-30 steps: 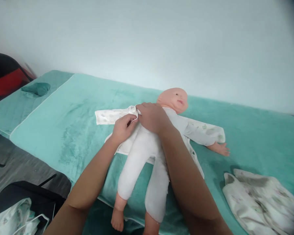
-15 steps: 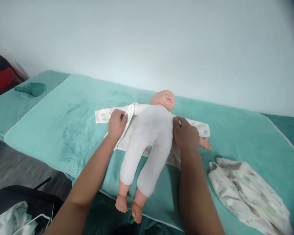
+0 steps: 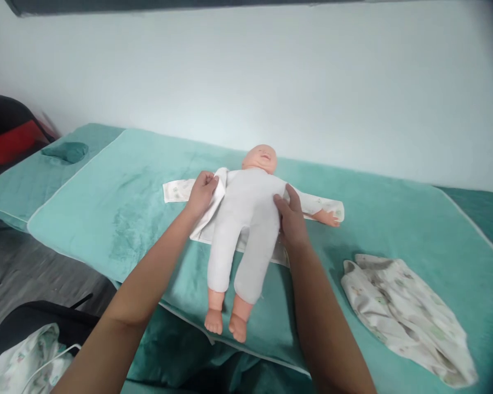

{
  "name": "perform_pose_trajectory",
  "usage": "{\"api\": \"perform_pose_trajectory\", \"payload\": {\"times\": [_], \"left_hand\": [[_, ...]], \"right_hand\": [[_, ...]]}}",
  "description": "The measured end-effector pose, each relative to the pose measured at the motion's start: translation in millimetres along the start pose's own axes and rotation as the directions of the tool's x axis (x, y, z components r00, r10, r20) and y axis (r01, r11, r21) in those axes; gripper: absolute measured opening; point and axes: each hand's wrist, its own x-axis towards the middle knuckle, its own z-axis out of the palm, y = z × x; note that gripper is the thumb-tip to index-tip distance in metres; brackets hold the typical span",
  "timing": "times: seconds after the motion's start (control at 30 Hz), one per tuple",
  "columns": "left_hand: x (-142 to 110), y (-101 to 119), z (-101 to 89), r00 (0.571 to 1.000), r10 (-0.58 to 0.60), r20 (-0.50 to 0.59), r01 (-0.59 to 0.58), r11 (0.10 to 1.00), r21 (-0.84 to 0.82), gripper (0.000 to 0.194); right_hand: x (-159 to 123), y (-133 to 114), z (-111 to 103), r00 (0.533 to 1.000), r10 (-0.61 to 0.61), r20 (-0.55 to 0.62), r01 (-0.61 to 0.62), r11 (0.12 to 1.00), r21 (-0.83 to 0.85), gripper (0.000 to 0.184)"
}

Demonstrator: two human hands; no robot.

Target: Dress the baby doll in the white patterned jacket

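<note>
A baby doll [image 3: 250, 200] with a white cloth body lies on its back, head toward the wall and bare feet toward me. Under it a white printed baby shirt [image 3: 203, 232] is spread open, its sleeves out to both sides. My left hand [image 3: 203, 191] is closed, pinching the front edge of the shirt at the left of the doll's chest. At the doll's right side, my right hand [image 3: 291, 219] grips the torso, thumb on top and the other fingers partly hidden. The doll's arm on that side lies along the right sleeve, its hand showing near the cuff.
A teal padded bed [image 3: 139, 164] with a face hole stands against the white wall. Crumpled printed cloth [image 3: 406, 317] lies at the right. Below left, a black chair [image 3: 36, 323] carries more printed cloth [image 3: 24, 361]. A black and red chair [image 3: 12, 134] stands far left.
The doll now lies straighter and its arm has swung up alongside the right sleeve. My right hand has shifted onto the doll's side. My left hand still pinches the shirt edge.
</note>
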Motion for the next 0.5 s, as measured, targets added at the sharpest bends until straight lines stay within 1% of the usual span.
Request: {"api": "perform_pose_trajectory", "payload": {"times": [0.07, 0.17, 0.23, 0.27, 0.3, 0.33, 0.37, 0.4, 0.43, 0.47, 0.5], "left_hand": [[5.7, 9.1, 4.0, 1.0, -0.026, 0.001, 0.026, 1.0, -0.003, 0.012], [9.0, 24.3, 8.2, 0.999, -0.038, -0.016, 0.039, 0.999, 0.019, 0.009], [3.3, 39.9, 10.0, 1.0, -0.021, -0.009, 0.022, 0.997, 0.079, 0.011], [-2.6, 50.0, 11.1, 1.0, -0.013, 0.014, 0.011, 0.994, 0.108, 0.013], [-10.4, 61.5, 12.5, 0.998, -0.015, 0.065, 0.007, 0.992, 0.125, 0.014], [-19.8, 73.8, 14.3, 0.99, -0.028, 0.139, 0.011, 0.993, 0.12, 0.014], [-30.0, 86.1, 16.4, 0.968, -0.061, 0.244, 0.042, 0.996, 0.082, 0.012], [-40.3, 97.5, 18.5, 0.919, -0.094, 0.383, 0.088, 0.996, 0.032, 0.008], [-49.7, 106.8, 20.4, 0.866, -0.095, 0.492, 0.114, 0.993, -0.009, 0.003], [-57.5, 113.3, 21.5, 0.84, -0.074, 0.537, 0.116, 0.992, -0.045, 0.004], [-63.3, 116.3, 21.6, 0.839, -0.05, 0.541, 0.1, 0.993, -0.065, 0.006]], "right_hand": [[-0.7, 3.9, 2.6, 0.994, 0.006, 0.106, -0.01, 0.999, 0.043, 0.09], [0.9, 10.7, 4.4, 0.969, 0.004, 0.246, -0.019, 0.998, 0.058, 0.095], [4.3, 15.0, 4.1, 0.957, -0.003, 0.29, -0.016, 0.998, 0.063, 0.099], [6.3, 16.7, 3.8, 0.954, -0.007, 0.299, -0.012, 0.998, 0.062, 0.101], [8.2, 17.9, 3.4, 0.953, -0.01, 0.304, -0.008, 0.998, 0.057, 0.104], [9.6, 18.6, 3.2, 0.951, -0.011, 0.308, -0.003, 0.999, 0.044, 0.106], [10.6, 18.9, 3.0, 0.951, -0.012, 0.308, 0.007, 1.0, 0.018, 0.107], [10.9, 18.8, 2.8, 0.954, -0.016, 0.3, 0.023, 1.0, -0.019, 0.106], [10.7, 18.5, 2.7, 0.957, -0.024, 0.288, 0.044, 0.997, -0.062, 0.105], [10.1, 18.1, 2.6, 0.961, -0.033, 0.275, 0.063, 0.993, -0.101, 0.104], [9.2, 17.9, 2.4, 0.964, -0.044, 0.263, 0.079, 0.989, -0.126, 0.102]]}}
